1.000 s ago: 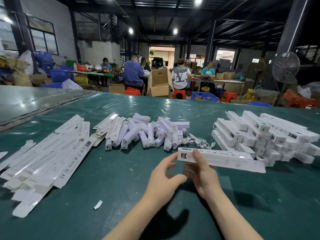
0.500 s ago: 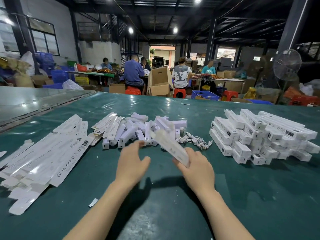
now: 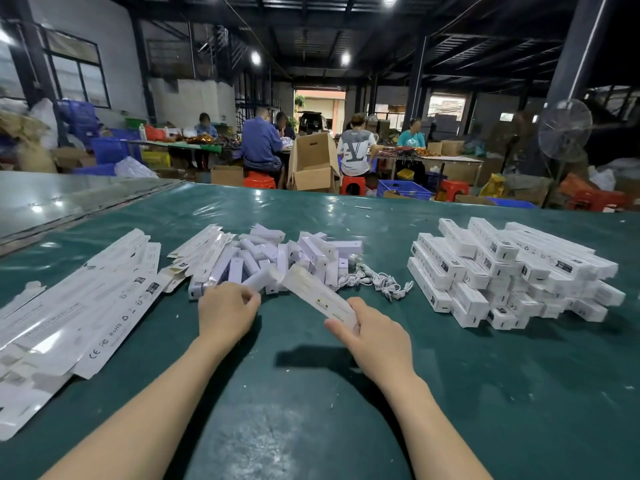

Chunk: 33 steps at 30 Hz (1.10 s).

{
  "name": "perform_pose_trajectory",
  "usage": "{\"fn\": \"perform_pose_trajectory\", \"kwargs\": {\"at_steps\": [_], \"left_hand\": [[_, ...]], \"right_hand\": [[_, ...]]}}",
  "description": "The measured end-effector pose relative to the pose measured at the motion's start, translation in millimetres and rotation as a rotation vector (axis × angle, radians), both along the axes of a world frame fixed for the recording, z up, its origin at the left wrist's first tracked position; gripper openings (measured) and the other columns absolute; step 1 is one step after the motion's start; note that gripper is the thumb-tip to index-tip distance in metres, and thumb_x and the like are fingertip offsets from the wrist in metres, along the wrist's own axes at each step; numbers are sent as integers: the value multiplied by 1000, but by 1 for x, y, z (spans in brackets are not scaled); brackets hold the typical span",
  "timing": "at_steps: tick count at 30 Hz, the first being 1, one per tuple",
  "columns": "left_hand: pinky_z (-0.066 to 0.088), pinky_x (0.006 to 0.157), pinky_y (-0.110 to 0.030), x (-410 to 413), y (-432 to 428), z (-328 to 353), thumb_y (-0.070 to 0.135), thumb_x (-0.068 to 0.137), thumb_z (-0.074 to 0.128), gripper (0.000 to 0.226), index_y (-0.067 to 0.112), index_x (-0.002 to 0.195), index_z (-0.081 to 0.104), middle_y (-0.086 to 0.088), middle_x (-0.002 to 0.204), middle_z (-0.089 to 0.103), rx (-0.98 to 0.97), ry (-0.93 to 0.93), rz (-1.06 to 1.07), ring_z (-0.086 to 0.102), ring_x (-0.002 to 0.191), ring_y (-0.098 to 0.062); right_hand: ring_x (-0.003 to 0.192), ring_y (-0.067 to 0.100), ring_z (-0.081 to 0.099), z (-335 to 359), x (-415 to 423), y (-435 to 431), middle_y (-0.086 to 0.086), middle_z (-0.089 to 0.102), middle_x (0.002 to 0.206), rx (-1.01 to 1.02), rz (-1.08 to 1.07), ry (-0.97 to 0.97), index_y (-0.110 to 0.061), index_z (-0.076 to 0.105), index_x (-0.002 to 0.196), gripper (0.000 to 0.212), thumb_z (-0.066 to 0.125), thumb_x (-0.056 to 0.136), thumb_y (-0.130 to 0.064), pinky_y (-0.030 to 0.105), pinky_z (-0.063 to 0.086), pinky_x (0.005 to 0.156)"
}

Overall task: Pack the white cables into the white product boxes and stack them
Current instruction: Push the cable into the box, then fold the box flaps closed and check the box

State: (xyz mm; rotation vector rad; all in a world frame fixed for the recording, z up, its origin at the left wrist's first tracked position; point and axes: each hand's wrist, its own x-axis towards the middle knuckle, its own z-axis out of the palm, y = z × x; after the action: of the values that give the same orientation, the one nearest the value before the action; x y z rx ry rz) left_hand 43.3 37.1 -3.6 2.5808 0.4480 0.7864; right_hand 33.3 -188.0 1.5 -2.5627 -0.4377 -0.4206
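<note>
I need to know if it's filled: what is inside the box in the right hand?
Only the white outside of the box shows, its near end gripped by the right hand. Its walls hide whatever is inside.

green table (image 3: 485, 393): flat box blanks (image 3: 69, 317) left, heaped small boxes (image 3: 277, 254) and white cables (image 3: 381, 282) mid, stacked product boxes (image 3: 512, 271) right

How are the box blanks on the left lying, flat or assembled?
Flat: the box blanks lie unfolded, overlapping, printed faces up on the table.

left hand (image 3: 227, 308) now gripping small box (image 3: 258, 280), long box (image 3: 318, 296) swung endwise
</note>
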Motion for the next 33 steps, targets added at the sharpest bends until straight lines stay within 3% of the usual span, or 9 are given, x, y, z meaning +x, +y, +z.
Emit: {"fn": "perform_pose_trajectory", "kwargs": {"at_steps": [4, 7, 11, 14, 19, 22, 25, 30, 33], "left_hand": [[40, 59, -16, -23, -11, 3, 17, 86, 62, 10, 18, 79, 69, 7, 70, 62, -686, -372, -101, 52, 66, -8], [45, 56, -8, -32, -14, 9, 0, 89, 53, 22, 19, 94, 62, 1, 76, 56, -1199, -507, -265, 51, 66, -11], [55, 62, -27, -43, -14, 14, -12, 88, 45, 30, 16, 96, 45, -5, 76, 61, -1640, -478, -404, 60, 63, -19], [57, 57, -24, -45, -12, 16, -3, 91, 43, 20, 12, 81, 52, -4, 59, 66, -1865, -443, -504, 66, 55, -14], [57, 58, -24, -39, -20, 13, 6, 94, 43, 14, 11, 88, 55, -2, 64, 69, -1839, -363, -560, 67, 58, -11], [55, 63, -25, -38, -29, 10, 11, 94, 43, 13, 19, 95, 53, 3, 75, 71, -1702, -273, -639, 67, 68, -10], [54, 71, -27, -38, -31, 12, 12, 92, 45, 12, 19, 101, 51, 3, 82, 71, -1695, -326, -729, 69, 78, -12], [55, 66, -25, -41, -28, 17, 15, 82, 54, 30, 15, 112, 46, 0, 85, 71, -1572, -343, -842, 70, 82, -17], [52, 58, -22, -40, -31, 15, 21, 84, 54, 20, 19, 103, 48, 0, 84, 69, -1501, -322, -774, 68, 73, -13]], "right_hand": [[77, 23, 53, 3, -2, 3, -6, 60, 85, -76, -3, -37, -26, 51, 98, 39, 40, 86, -62, 31, 29, 59], [70, 26, 52, 7, -5, 6, -2, 57, 71, -44, 4, -2, -25, 45, 76, 37, 39, 88, -60, 32, 31, 58], [41, 19, 53, 13, -5, 5, -1, 59, 52, 393, 274, 475, -19, 49, 68, 34, 50, 89, -46, 21, 42, 44], [38, 16, 53, 17, -6, -3, 5, 62, 54, 584, 400, 737, -11, 59, 77, 44, 54, 77, -55, 20, 42, 38], [36, 13, 52, 18, -8, -9, 5, 59, 52, 567, 520, 985, -11, 65, 80, 54, 44, 72, -60, 20, 44, 37], [36, 13, 51, 18, -7, -9, 5, 58, 52, 517, 547, 977, -11, 65, 80, 55, 42, 72, -61, 20, 44, 38], [35, 13, 49, 19, -7, -8, 4, 58, 50, 443, 548, 958, -12, 66, 78, 57, 42, 70, -64, 19, 42, 38], [34, 12, 49, 20, -6, -7, 5, 57, 48, 402, 576, 976, -11, 67, 78, 58, 44, 72, -63, 19, 41, 38], [34, 13, 48, 19, -5, -11, 6, 56, 48, 449, 584, 1005, -10, 67, 77, 58, 43, 73, -62, 19, 41, 37]]}}
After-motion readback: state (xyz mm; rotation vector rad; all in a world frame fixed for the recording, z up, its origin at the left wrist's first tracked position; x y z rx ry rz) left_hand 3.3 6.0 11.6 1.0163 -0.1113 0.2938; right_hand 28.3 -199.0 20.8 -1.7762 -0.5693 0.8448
